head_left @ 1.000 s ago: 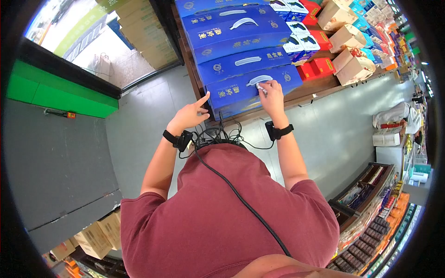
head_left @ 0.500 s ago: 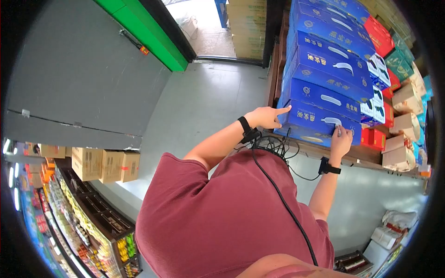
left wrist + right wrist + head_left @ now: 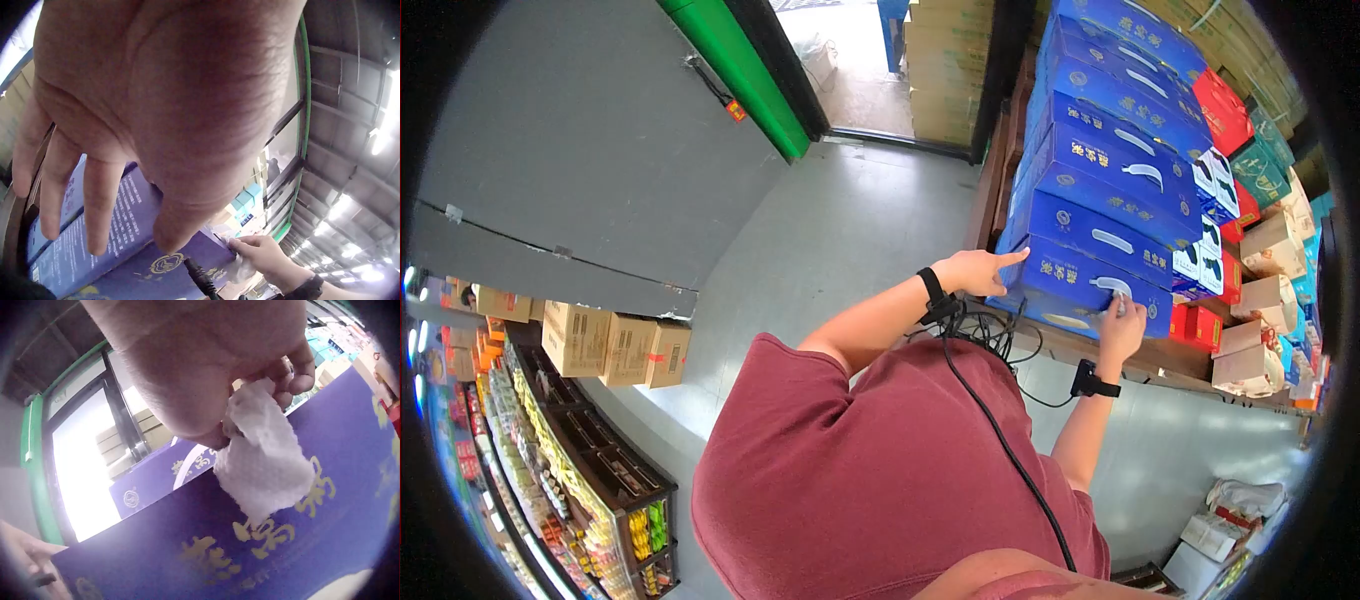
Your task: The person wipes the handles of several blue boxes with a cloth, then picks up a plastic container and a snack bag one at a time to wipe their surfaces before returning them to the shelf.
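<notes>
My right hand (image 3: 212, 369) pinches a tissue (image 3: 265, 462), its length hanging downward; my left hand (image 3: 980, 272), fingers extended, is at the box (image 3: 1060, 285), whose long axis runs rightward.

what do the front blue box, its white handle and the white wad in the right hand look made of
Blue box: likely printed cardboard, satin finish; flat panels, straight edges.
Handle: probably smooth plastic; a thin, pale strap.
White wad: soft, matte paper towel or thin cloth; its dimpled, crumpled surface suits either.
</notes>
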Tool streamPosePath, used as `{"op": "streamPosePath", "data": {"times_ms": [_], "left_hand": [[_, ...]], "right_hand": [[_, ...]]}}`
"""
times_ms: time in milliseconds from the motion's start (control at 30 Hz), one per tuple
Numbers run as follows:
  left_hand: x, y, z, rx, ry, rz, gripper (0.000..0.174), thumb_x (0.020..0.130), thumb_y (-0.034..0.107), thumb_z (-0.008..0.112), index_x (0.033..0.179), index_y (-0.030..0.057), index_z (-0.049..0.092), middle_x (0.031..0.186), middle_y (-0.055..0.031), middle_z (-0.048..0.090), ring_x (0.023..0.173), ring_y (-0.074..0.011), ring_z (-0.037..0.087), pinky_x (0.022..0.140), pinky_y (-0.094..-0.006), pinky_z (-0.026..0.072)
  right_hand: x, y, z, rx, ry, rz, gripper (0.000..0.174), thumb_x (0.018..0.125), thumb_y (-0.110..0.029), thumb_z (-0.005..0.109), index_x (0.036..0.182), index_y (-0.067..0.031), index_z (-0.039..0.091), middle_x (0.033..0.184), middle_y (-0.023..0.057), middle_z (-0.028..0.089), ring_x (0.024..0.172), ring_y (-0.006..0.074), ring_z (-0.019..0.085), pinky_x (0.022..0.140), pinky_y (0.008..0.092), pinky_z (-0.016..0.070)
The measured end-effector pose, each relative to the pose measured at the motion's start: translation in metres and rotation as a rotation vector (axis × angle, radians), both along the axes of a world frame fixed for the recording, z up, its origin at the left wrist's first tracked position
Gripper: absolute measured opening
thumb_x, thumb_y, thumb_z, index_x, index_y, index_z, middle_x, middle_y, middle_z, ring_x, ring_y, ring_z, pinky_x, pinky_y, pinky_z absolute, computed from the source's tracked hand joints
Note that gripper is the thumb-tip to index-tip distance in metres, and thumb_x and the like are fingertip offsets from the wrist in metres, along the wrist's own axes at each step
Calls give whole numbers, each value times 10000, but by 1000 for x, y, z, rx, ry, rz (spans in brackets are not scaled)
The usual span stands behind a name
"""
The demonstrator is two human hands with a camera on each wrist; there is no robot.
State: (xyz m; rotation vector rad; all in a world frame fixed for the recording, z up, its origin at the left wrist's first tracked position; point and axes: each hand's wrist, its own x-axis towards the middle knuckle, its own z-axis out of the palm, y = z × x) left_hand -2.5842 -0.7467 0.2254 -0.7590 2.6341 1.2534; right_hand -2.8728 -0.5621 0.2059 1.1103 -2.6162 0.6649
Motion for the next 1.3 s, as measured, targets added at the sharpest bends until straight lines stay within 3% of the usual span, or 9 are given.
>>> {"op": "streamPosePath", "data": {"times_ms": [300, 433, 467, 500, 633, 733, 933, 1167, 1300], "left_hand": [[2, 6, 5, 33, 6, 22, 928, 871, 282, 693, 1607, 364, 133, 1043, -133, 753, 955, -332, 715, 879, -423, 544], [1, -2, -26, -83, 157, 48, 879, 842, 312, 718, 1589, 342, 256, 984, -127, 748, 917, -324, 704, 822, -422, 540], [4, -4, -27, -108, 252, 70, 737, 849, 304, 712, 1527, 284, 425, 997, -109, 752, 914, -311, 706, 831, -411, 538], [12, -11, -22, -123, 260, 107, 737, 849, 304, 712, 1527, 284, 425, 997, -109, 752, 914, -311, 706, 831, -411, 538], [55, -42, -10, -83, 547, 384, 461, 888, 253, 689, 1317, 96, 625, 1071, -101, 747, 883, -240, 726, 811, -365, 568], [114, -79, -1, -217, 768, 622, 381, 902, 191, 697, 1258, 70, 639, 1182, -96, 707, 940, -203, 712, 794, -352, 565], [236, -103, 45, -523, 718, 1277, 372, 887, 153, 720, 1232, 46, 631, 1226, -90, 672, 1008, -193, 699, 883, -343, 541], [326, -127, 61, -688, 682, 1554, 440, 886, 212, 745, 1255, 14, 610, 1268, -162, 639, 1057, -235, 691, 894, -354, 535], [366, -148, 41, -745, 596, 1557, 498, 872, 240, 750, 1282, 13, 583, 1260, -170, 639, 1001, -262, 704, 875, -359, 555]], "right_hand": [[-10, 5, -17, -37, 0, 68, 295, 940, -231, 634, 1144, -27, 697, 1070, 192, 625, 1015, 405, 611, 862, 464, 497], [-22, 6, -30, -119, 7, 149, 288, 951, -234, 623, 1130, -20, 693, 1063, 197, 617, 990, 413, 608, 853, 468, 493], [-22, 5, -30, -105, -13, 123, 289, 953, -234, 625, 1122, -9, 686, 1067, 198, 616, 984, 411, 613, 828, 476, 495], [-22, 4, -29, -84, -32, 96, 291, 955, -235, 626, 1114, 2, 679, 1070, 199, 615, 979, 410, 618, 802, 484, 497], [-28, 2, -35, -92, -38, 100, 280, 958, -230, 620, 1102, 4, 669, 1059, 197, 613, 964, 413, 613, 798, 486, 496], [-28, 3, -37, -65, -26, 70, 276, 965, -234, 610, 1093, 7, 656, 1047, 199, 608, 951, 417, 610, 796, 489, 493], [-26, 4, -38, -93, -22, 107, 271, 968, -239, 608, 1068, 11, 638, 1043, 192, 598, 939, 405, 609, 780, 486, 490], [-29, 4, -42, -107, -39, 98, 262, 970, -253, 605, 1048, -4, 627, 1036, 163, 599, 912, 397, 614, 765, 472, 494], [-20, 2, -33, -107, -65, 70, 314, 968, -291, 608, 1067, 7, 628, 1042, 183, 603, 941, 408, 611, 794, 479, 487]]}}
